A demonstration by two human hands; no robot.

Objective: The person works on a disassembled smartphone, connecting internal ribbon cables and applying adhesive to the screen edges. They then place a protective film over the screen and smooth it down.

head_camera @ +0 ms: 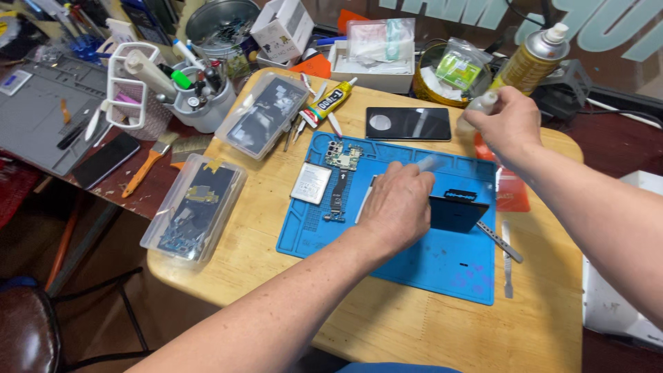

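Note:
My left hand [397, 204] is closed around a pale brush-like tool [428, 164] and rests on a dark phone frame [457, 211] lying on the blue work mat [428, 266]. Farther back, at the mat's right corner, my right hand [510, 124] grips a small clear squeeze bottle [478, 107]. A phone battery [311, 183], a green circuit board [343, 156] and a flex cable [336, 197] lie on the left part of the mat.
A black phone [407, 123] lies behind the mat. Two clear plastic boxes [195, 211] with parts sit at the left. A glue tube [327, 102], a spray can [532, 61], a tool cup [200, 97] and metal pry tools [506, 249] surround the mat on the wooden table [414, 324].

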